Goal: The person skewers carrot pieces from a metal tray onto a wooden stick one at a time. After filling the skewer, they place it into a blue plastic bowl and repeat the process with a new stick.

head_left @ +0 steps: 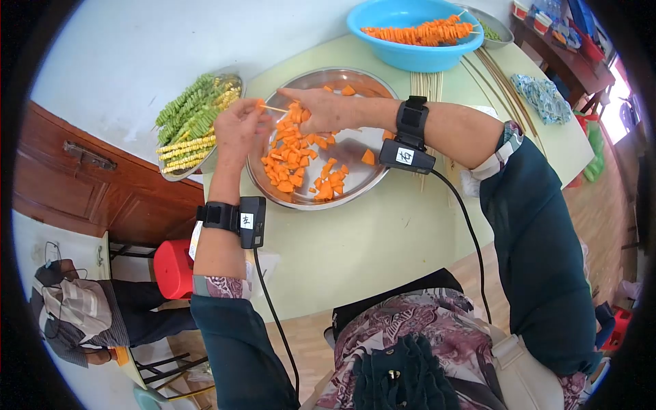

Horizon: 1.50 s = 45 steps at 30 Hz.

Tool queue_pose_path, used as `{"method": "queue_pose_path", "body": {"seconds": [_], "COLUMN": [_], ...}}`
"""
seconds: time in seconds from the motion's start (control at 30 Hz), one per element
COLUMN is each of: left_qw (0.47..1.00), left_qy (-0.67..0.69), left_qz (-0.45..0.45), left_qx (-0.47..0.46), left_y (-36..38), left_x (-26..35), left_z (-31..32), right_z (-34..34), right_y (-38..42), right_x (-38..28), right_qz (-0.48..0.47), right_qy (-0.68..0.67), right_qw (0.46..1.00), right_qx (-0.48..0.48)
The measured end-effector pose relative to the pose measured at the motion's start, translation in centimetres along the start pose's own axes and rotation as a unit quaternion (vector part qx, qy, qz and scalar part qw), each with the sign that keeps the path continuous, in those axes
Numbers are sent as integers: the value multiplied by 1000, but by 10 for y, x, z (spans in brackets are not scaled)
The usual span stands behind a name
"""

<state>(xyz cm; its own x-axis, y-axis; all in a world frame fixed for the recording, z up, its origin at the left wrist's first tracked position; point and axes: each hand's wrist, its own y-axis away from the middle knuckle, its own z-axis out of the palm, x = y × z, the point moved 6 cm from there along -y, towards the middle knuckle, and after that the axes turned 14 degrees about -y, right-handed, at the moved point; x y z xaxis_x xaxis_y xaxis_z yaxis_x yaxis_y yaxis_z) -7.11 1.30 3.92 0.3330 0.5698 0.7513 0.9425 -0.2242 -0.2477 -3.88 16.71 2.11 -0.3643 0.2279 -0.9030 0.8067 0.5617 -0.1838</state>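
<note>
My left hand (236, 130) pinches a small carrot piece (260, 103) at the tip of a thin wooden skewer (275, 109). My right hand (324, 109) is closed round the skewer, its index finger stretched out to the left; part of the stick is hidden by the hand. Both hands are above a wide round metal tray (355, 174) on the table. Chopped carrot pieces (290, 154) lie heaped in the tray's left half, with a few scattered towards its right side and back.
A blue basin (410, 60) holding carrot skewers (424, 33) stands at the back. Left of the tray, a metal plate (181, 171) bears green and yellow skewers (195, 116). Bare sticks (427, 85) and a patterned cloth (541, 99) lie rightward. Another person (102, 311) is at lower left.
</note>
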Motion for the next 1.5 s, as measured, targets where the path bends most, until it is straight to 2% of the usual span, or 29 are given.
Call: {"method": "queue_pose_path", "body": {"seconds": [0.1, 0.27, 0.33, 0.4, 0.47, 0.53, 0.63, 0.8, 0.87, 0.9, 0.97, 1.0, 1.07, 1.1, 1.2, 1.3, 1.37, 1.5], "left_qw": [998, 995, 995, 991, 990, 988, 997, 991, 962, 961, 914, 914, 868, 868, 861, 877, 913, 924], "left_qy": [2, -13, -18, 1, -33, -66, -36, -101, -198, -198, -291, -290, -385, -384, -402, -363, -312, -310], "left_qz": [13, 37, 42, 54, 60, 65, 40, 12, 40, 41, 204, 206, 242, 242, 221, 222, 118, 72], "left_qx": [-57, -88, -94, -124, -124, -122, -56, -83, -186, -187, -195, -196, -198, -199, -219, -222, -237, -212], "left_y": [2, 9, 11, 11, 6, 6, 5, 1, 4, 6, 19, 22, 31, 29, 24, 19, 18, 13], "left_x": [4, 13, 15, 18, 16, 21, 18, -1, -8, -7, 10, 13, 17, 18, 7, -4, -8, -9], "left_z": [9, 32, 31, 29, 26, 26, 17, 16, 32, 34, 47, 49, 55, 54, 51, 48, 42, 37], "right_z": [0, -1, -1, -3, -1, -9, -18, -26, -27, -28, -29, -29, -31, -32, -33, -33, -33, -32], "right_y": [-1, -7, -11, -7, -3, -11, -17, -14, -18, -19, -21, -20, -16, -15, -19, -16, -17, -19], "right_x": [2, 11, 12, 8, 6, 13, 16, 16, 19, 18, 22, 19, 17, 17, 24, 24, 27, 31], "right_qz": [-14, -29, -43, -29, -11, -6, -45, -33, -51, -71, -71, -71, -45, -21, -35, -3, 3, 10], "right_qy": [-6, -33, 16, -4, -25, -12, -16, 8, 38, 69, 65, 60, 63, 66, 128, 106, 130, 166], "right_qw": [1000, 999, 998, 999, 1000, 999, 995, 990, 987, 983, 983, 984, 984, 984, 976, 982, 981, 978], "right_qx": [2, 23, 38, 24, 9, 45, 92, 140, 148, 155, 154, 152, 159, 165, 171, 155, 144, 122]}}
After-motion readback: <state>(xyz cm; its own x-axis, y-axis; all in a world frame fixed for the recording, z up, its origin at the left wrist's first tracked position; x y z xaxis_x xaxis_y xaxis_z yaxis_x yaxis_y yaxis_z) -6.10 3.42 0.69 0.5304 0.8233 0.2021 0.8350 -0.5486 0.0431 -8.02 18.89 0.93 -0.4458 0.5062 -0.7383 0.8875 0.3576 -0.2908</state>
